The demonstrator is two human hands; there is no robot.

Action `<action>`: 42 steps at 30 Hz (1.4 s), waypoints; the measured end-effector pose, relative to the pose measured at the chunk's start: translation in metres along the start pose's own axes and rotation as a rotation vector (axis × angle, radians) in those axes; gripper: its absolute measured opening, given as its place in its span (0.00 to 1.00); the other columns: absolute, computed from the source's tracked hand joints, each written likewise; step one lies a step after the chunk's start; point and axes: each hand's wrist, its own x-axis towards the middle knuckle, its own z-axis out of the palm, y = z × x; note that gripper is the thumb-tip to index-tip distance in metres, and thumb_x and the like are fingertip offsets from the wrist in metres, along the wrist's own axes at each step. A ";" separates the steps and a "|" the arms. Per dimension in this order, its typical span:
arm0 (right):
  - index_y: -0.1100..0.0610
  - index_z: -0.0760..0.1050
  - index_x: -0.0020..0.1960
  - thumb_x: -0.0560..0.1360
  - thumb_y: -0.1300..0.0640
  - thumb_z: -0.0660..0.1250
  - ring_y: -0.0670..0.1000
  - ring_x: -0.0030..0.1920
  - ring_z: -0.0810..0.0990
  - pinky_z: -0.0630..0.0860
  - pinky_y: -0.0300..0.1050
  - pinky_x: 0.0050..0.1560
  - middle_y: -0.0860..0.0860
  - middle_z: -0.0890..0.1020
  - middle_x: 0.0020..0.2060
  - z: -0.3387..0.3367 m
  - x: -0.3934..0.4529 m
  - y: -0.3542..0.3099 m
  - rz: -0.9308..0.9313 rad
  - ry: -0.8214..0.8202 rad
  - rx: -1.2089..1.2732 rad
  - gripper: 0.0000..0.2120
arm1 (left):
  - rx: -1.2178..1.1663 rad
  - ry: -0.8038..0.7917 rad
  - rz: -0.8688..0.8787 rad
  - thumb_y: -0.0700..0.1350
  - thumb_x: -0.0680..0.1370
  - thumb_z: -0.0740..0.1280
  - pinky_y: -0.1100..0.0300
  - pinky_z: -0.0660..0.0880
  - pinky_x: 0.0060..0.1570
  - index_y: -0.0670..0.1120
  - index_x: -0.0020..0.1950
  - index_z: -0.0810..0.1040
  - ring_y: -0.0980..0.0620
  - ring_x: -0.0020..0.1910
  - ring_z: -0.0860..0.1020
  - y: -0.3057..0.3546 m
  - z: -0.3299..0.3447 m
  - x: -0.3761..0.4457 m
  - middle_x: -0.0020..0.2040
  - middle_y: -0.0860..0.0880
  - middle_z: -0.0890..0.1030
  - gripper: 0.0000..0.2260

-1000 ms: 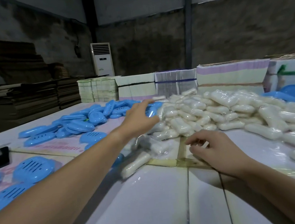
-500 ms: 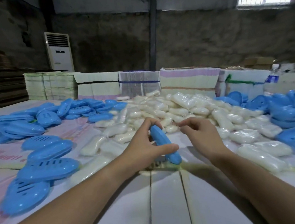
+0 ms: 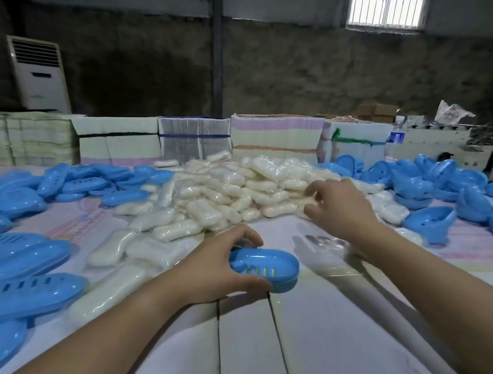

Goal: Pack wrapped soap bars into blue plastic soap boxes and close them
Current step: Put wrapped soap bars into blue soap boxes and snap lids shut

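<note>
Near the front of the white surface [image 3: 321,348], a blue soap box [image 3: 267,269] lies on its own, a glossy oval shell turned hollow side up, with a row of narrow slots in its floor. The left hand [image 3: 215,271] has its grip clamped on the box's near end, thumb along the front rim and fingers curled over the far rim. Beyond it rises a heap of wrapped soap bars [image 3: 233,188], pale cream in clear film. The right hand [image 3: 341,209] reaches to the heap's right edge, its fingers partly spread and bent, touching the bars; whether the grip has closed on one, I cannot tell. More blue shells [image 3: 22,264] lie scattered left and right.
</note>
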 end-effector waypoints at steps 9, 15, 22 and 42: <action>0.47 0.63 0.72 0.74 0.38 0.59 0.61 0.70 0.63 0.62 0.64 0.65 0.55 0.74 0.66 0.026 0.000 0.038 0.123 -0.277 -0.284 0.29 | 0.115 -0.075 -0.047 0.67 0.61 0.72 0.69 0.75 0.50 0.73 0.58 0.65 0.66 0.55 0.77 0.000 -0.005 -0.001 0.58 0.62 0.74 0.29; 0.46 0.67 0.67 0.77 0.43 0.61 0.59 0.67 0.64 0.64 0.61 0.63 0.52 0.76 0.64 0.027 0.000 0.036 0.086 -0.245 -0.247 0.20 | 0.111 -0.051 -0.050 0.62 0.65 0.76 0.75 0.72 0.48 0.69 0.57 0.68 0.68 0.54 0.76 -0.003 -0.005 -0.001 0.54 0.61 0.78 0.25; 0.40 0.68 0.66 0.72 0.41 0.66 0.55 0.66 0.65 0.64 0.56 0.60 0.49 0.77 0.59 0.024 -0.002 0.031 0.033 -0.296 -0.043 0.23 | 0.121 -0.024 -0.069 0.61 0.64 0.77 0.72 0.74 0.49 0.68 0.57 0.69 0.66 0.53 0.77 -0.005 -0.003 0.000 0.55 0.61 0.78 0.26; 0.44 0.83 0.51 0.67 0.54 0.76 0.37 0.51 0.76 0.71 0.31 0.51 0.34 0.81 0.45 0.006 -0.044 -0.027 -0.393 -0.354 0.507 0.14 | 0.045 0.007 -0.150 0.54 0.63 0.82 0.66 0.75 0.53 0.65 0.63 0.66 0.63 0.49 0.78 -0.003 -0.005 0.001 0.51 0.57 0.80 0.35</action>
